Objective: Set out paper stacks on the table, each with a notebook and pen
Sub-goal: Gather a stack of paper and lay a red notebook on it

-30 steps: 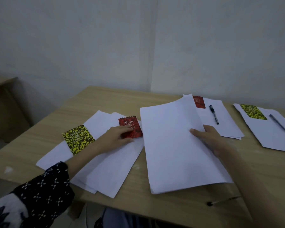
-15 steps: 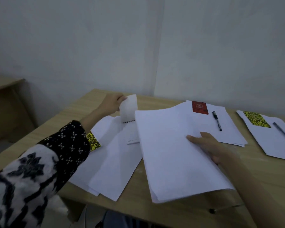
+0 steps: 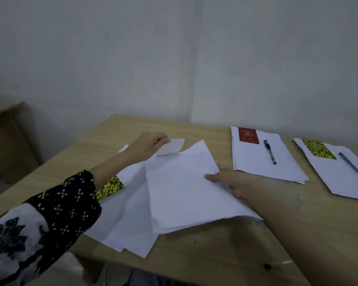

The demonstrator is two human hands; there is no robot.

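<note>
Head view: the left hand (image 3: 147, 147) pinches a small notebook (image 3: 171, 149) by its edge, held pale side up just above the far corner of the middle stack (image 3: 186, 195). The right hand (image 3: 232, 183) grips that stack's right edge, thumb on top. Two finished sets lie to the right, one with a red notebook (image 3: 248, 135) and pen (image 3: 269, 151). The step in hand looks like placing the notebook; next, it likely wants setting down on the top corner, then the loose pen (image 3: 267, 266) fetched from the near edge.

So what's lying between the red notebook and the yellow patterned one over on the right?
In the head view, a black pen lies between the red notebook and the yellow notebook, then bare table.
</note>
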